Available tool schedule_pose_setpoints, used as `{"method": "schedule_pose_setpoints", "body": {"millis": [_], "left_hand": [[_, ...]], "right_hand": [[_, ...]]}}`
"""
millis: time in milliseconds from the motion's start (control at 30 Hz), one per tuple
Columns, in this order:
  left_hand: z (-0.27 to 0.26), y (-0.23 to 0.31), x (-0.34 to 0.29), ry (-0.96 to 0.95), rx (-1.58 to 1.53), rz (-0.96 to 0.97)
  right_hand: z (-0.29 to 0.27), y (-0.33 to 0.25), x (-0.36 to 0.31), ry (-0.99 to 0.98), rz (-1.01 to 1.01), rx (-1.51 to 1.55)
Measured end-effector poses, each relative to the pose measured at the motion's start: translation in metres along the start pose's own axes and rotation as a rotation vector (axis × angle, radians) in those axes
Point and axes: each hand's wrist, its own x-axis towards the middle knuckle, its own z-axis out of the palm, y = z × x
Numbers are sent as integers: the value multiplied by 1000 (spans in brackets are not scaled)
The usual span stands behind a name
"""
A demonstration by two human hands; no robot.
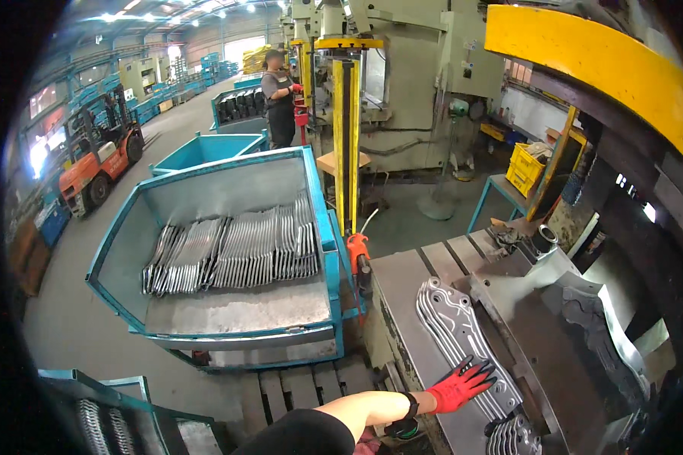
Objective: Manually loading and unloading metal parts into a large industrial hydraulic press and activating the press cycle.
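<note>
My left hand [463, 385], in a red glove with dark fingertips, reaches in from the lower edge with a dark band on its wrist. Its fingers are spread over a stack of long grey metal plates [463, 326]. The palm's underside is hidden, so contact is hard to judge. Several holes and raised ribs mark the top plate. A smaller group of shaped metal plates [512, 437] lies at the near end. Both groups are on a grey metal press table [402, 282]. My right hand is not seen.
A blue-framed bin [239, 311] with rows of metal plates [231, 250] stands left. Another bin [152, 409] is lower left. A yellow press part [592, 61] overhangs the right, above a shaped die [584, 318]. Beyond are a person [279, 98] and an orange forklift [99, 155].
</note>
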Motion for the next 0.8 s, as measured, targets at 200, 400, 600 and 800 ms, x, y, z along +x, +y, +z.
{"method": "schedule_pose_setpoints", "body": {"millis": [200, 400, 600, 800], "left_hand": [[11, -1, 0, 61, -5, 28], [19, -2, 0, 81, 6, 23], [8, 2, 0, 46, -10, 18], [5, 4, 2, 35, -3, 9]], "right_hand": [[-48, -13, 23, -195, 68, 54], [-50, -14, 25, -250, 90, 84], [-48, -13, 27, -269, 98, 97], [-45, -12, 25, -287, 102, 109]]}}
